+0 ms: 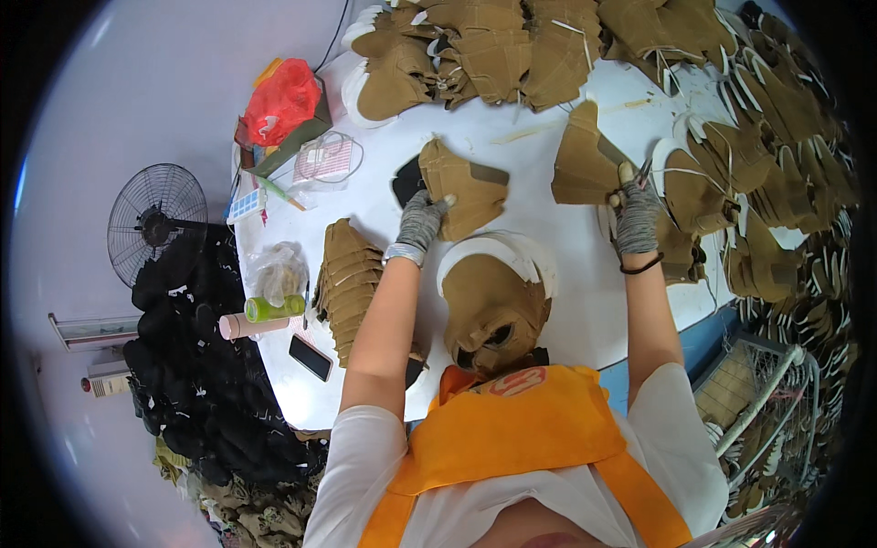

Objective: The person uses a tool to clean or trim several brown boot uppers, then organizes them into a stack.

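My left hand [420, 222], in a grey knit glove with bare fingertips, pinches the edge of a brown shoe upper piece [466, 194]. A dark flat object [406, 185] lies partly hidden beside that piece. Farther right, my gloved right hand [637, 217] is closed on a second brown shoe upper piece [582, 157]. A thin metal tip [645, 170], perhaps of thread snips, sticks out of the same hand; its handle is hidden. Between my forearms sits a stack of brown uppers with white edges [493, 292]. Left of it stands an overlapping row of brown pieces [347, 283].
Brown uppers [484, 59] are heaped along the table's far side, and more [703, 187] crowd the right. On the left are a phone [311, 357], a green roll-shaped item [274, 308], a pink bottle [239, 326] and a red bag [285, 100]. A fan [157, 219] stands beyond.
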Available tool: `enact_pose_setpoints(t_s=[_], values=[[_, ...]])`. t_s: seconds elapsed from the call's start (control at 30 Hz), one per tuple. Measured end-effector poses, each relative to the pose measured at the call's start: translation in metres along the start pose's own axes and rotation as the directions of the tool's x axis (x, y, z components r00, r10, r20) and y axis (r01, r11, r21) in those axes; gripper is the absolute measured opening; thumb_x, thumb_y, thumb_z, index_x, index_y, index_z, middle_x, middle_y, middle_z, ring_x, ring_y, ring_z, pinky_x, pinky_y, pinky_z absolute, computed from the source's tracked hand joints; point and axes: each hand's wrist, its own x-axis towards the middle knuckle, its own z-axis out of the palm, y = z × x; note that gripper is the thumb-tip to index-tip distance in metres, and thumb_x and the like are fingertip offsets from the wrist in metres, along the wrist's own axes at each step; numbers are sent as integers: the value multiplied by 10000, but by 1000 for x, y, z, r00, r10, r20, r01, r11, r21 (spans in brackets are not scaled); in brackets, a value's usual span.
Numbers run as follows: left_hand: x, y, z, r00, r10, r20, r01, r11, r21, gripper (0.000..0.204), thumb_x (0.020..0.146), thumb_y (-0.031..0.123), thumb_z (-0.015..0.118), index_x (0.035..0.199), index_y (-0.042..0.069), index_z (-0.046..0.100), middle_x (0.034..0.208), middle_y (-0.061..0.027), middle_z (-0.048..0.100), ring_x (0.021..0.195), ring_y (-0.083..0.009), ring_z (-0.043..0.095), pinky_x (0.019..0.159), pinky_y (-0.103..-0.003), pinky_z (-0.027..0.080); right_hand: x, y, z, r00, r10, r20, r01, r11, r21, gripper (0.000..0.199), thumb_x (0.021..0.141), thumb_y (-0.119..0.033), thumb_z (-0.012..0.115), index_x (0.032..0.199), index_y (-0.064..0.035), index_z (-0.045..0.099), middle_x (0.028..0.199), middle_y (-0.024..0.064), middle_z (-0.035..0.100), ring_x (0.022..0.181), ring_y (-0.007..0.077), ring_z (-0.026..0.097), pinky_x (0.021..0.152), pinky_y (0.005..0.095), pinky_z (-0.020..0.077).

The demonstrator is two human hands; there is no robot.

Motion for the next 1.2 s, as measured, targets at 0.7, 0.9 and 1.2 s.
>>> enact_pose_setpoints(t_s=[0.7, 0.9, 1.2], values=[[-239, 132, -21, 890, 423, 168, 6, 358, -934, 1026, 687, 677, 622, 1408, 28, 287, 1418, -153, 377, 1304, -295, 381, 1102, -456, 324, -179, -97, 74, -64, -376, 924, 986, -166, 1, 314, 812, -40, 664, 1120, -85, 617, 1025, 95, 600, 885, 220, 625, 716, 279, 512], [-271, 107, -31, 915, 401, -48, -268, 515, -814, 637, 820, 287, 712, 1321, 26, 418, 1257, -101, 513, 1149, -222, 519, 987, -340, 447, -218, -94, 64, 200, -96, 975, 952, 252, -171, 300, 749, 50, 627, 1021, -70, 666, 1160, 105, 579, 966, 236, 631, 783, 312, 530], [-295, 74, -35, 892, 417, -171, -377, 483, -790, 658, 790, 235, 741, 1323, 26, 416, 1251, -98, 514, 1147, -236, 519, 1006, -370, 430, -233, -109, 73, 318, -433, 843, 914, 377, -152, 447, 780, -174, 749, 1191, -91, 594, 1102, 24, 583, 907, 178, 594, 797, 263, 485]])
